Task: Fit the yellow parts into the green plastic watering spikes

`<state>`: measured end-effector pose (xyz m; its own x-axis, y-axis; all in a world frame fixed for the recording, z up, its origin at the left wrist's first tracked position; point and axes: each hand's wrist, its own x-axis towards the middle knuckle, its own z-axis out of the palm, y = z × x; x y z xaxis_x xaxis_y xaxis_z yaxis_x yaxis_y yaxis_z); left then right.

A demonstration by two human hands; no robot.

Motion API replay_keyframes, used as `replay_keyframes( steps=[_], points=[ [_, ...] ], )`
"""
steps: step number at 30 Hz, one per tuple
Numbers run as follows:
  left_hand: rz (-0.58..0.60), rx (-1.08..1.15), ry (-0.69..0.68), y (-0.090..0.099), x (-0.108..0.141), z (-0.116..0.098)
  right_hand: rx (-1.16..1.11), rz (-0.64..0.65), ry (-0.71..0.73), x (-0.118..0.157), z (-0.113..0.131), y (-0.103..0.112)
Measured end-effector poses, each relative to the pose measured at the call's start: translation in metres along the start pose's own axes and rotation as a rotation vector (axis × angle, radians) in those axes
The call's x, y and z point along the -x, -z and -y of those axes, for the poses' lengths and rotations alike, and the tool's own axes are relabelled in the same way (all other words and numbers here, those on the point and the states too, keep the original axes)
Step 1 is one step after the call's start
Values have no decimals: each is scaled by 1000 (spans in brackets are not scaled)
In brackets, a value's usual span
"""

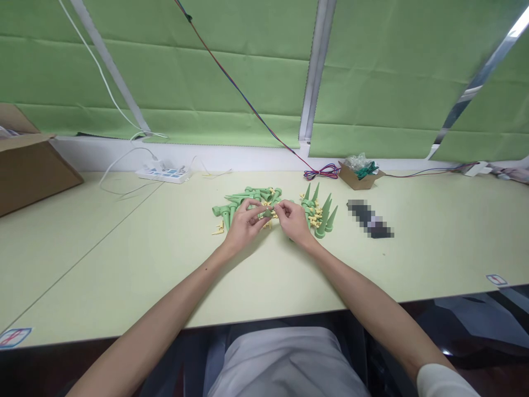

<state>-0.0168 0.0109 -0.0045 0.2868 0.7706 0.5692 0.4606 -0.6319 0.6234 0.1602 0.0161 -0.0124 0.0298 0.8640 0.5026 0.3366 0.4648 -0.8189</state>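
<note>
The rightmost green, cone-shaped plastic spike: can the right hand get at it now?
Probably yes: the right hand is close, and bare yellowish table leaves the green, cone-shaped plastic spike open from the front, although a similar spike stands between them and the hand's fingers look busy.

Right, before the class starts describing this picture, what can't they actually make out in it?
All in the head view:
1. The full shape of the green piece in the left hand: partly covered by that hand.
2. Whatever the right hand may pinch: too small to tell.
3. The rest of the large box: cut off by the left edge.
4. The dark object: blurred by pixel blocks.
</note>
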Motion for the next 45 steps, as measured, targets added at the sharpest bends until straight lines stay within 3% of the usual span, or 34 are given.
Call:
replay_keyframes(
  steps=[4,10,16,18,24,33,45],
  points=[
    [-10,39,49,-2,-1,-3,-1,-30,12,1,2,1],
    [-39,203,260,-3,-2,-9,-22,-115,35,0,5,6],
    [244,637,545,-3,-4,-10,-59,-85,70,1,9,8],
    [296,747,583,-5,-3,-10,-60,-57,90,2,9,7],
    [315,758,508,-6,-1,-8,-68,-27,101,3,9,5],
    [287,465,364,2,0,-14,-23,-27,85,3,13,6],
    [7,36,80,-1,0,-8,3,3,65,4,10,3]
  ],
)
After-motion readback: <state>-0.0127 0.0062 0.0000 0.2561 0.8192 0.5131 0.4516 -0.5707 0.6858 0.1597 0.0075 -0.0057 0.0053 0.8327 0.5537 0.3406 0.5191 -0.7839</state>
